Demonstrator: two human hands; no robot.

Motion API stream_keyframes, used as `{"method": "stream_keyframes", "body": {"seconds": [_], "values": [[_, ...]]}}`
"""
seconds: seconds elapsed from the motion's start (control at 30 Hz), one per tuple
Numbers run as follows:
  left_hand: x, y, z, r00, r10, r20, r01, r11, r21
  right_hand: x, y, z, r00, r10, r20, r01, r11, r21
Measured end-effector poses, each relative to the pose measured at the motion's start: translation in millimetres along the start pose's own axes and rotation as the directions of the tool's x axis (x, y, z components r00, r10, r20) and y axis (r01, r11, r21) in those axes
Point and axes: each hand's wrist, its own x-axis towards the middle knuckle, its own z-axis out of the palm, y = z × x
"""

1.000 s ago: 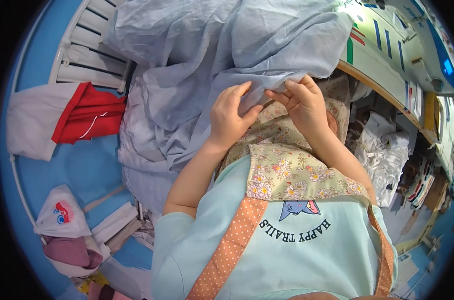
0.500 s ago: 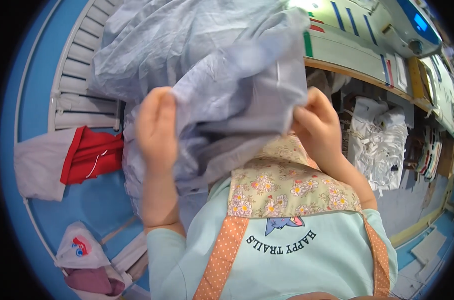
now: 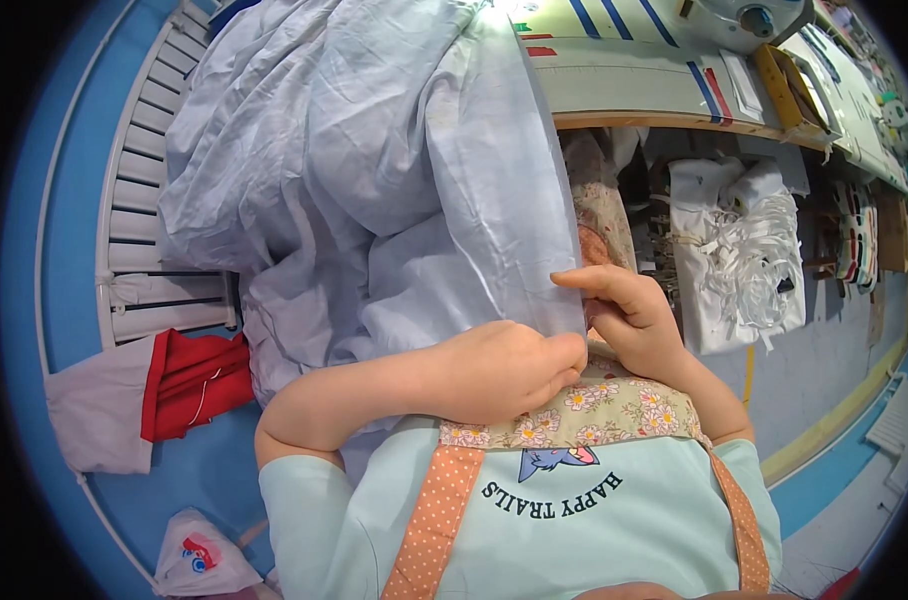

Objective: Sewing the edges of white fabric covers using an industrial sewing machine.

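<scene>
both hands pinch the lower edge of a large pale blue sheet [image 3: 374,180], close against the chest. left hand [image 3: 504,368] is curled into a closed grip, knuckles up, with the cloth's edge gathered under its fingers. right hand [image 3: 629,310] sits just beside it, to the right of the sheet's edge, thumb and fingers closed on the same hem where the fabric falls in a straight fold.

the sheet is heaped in loose wrinkled folds, rising from the hands up and to the left, and its top lies over the near end of a wooden tabletop [image 3: 664,120]. left of the sheet stands a white slatted rack [image 3: 144,230], partly covered by the cloth. below the rack, left of the sheet's lower folds, a red cloth [image 3: 194,370] lies folded inside a white fabric piece [image 3: 94,410] on the blue floor [image 3: 34,250]. a white plastic bag [image 3: 199,560] with a red and blue print lies further down, well apart from the sheet. right of the sheet, under the tabletop, a bundle of white strips [image 3: 754,250] hangs in a pale bag.
</scene>
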Motion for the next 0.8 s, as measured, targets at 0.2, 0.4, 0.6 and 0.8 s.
{"method": "stream_keyframes", "body": {"seconds": [0.2,0.4,0.6,0.8], "values": [[1.9,-4.8,5.8,0.998,0.059,-0.034,-0.056,0.996,0.071,-1.1,11.9,-1.3,0.999,-0.049,0.003,0.049,0.994,-0.102],[1.0,-6.0,3.7,0.954,0.249,-0.166,-0.228,0.964,0.136,11.0,3.6,0.9,0.922,-0.387,-0.015,0.361,0.872,-0.330],[28.9,-36.4,7.6,0.971,0.204,-0.125,-0.193,0.977,0.094,36.4,-46.0,-19.1,0.748,-0.664,-0.008,0.547,0.622,-0.560],[-6.0,-112.1,-13.9,0.721,-0.190,-0.667,0.364,0.922,0.131,35.9,-5.3,-21.0,0.983,-0.184,-0.021,0.182,0.981,-0.069]]}}
